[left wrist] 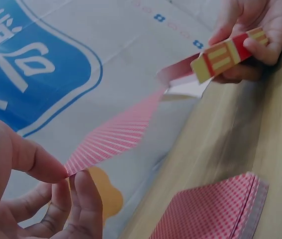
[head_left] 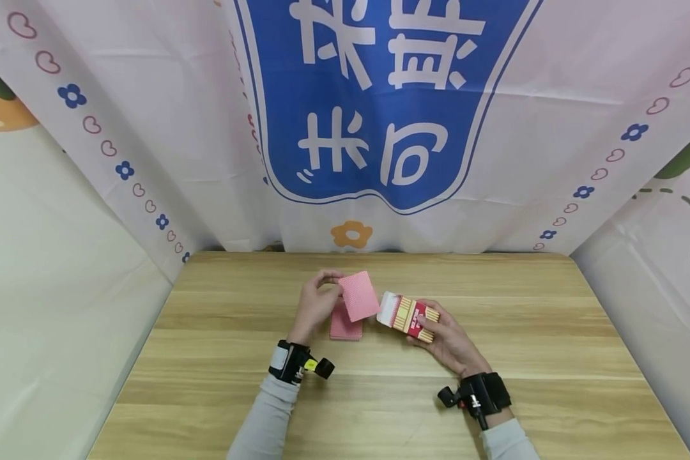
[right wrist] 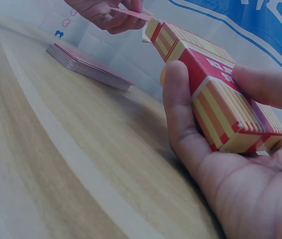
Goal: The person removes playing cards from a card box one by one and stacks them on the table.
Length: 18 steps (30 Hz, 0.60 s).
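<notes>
My left hand (head_left: 316,303) pinches a red-patterned playing card (head_left: 359,296) by one edge, between thumb and fingers; whether more than one card is there I cannot tell. Its far corner reaches the open end of a card box (head_left: 415,317), striped yellow and red. My right hand (head_left: 451,338) grips that box around its sides, thumb on top, its white flap (head_left: 388,309) pointing left. Under the raised card a stack of playing cards (head_left: 346,324) lies on the table, backs up. In the left wrist view the stack (left wrist: 208,209) shows its layered edge.
The wooden table (head_left: 253,390) spreads beneath both hands. A white cloth (head_left: 523,160) with a blue printed sign (head_left: 374,172) hangs behind its far edge. Pale cloth walls (head_left: 63,287) flank the table. Wrist bands with small cameras (head_left: 324,368) sit on both wrists.
</notes>
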Tool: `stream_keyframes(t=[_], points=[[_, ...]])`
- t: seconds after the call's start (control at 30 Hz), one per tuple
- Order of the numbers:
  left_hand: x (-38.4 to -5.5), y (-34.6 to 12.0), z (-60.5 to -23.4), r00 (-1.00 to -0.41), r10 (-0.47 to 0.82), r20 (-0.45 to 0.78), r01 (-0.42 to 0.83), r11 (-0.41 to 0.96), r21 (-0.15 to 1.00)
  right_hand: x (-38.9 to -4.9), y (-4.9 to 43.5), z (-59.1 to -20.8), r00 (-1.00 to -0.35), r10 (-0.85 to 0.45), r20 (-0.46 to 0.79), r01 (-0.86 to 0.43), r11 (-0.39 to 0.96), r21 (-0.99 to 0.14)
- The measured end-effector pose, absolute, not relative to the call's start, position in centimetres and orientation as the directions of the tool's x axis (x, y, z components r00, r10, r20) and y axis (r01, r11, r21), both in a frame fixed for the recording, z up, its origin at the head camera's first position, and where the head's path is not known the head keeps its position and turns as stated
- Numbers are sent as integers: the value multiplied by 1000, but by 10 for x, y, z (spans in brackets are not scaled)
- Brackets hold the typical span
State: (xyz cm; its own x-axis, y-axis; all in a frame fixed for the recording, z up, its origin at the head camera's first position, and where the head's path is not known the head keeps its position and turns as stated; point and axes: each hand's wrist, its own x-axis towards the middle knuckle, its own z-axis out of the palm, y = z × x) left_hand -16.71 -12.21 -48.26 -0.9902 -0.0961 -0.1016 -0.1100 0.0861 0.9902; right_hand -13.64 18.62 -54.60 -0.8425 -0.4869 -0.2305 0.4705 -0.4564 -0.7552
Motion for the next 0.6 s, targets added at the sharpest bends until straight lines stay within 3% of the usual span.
stream_keyframes(t=[0.6], points=[[-171,-140,-500,-984,-93,-149,-175,426,888,-138,186,-547,-841,-491,-228,469,-450,-760]])
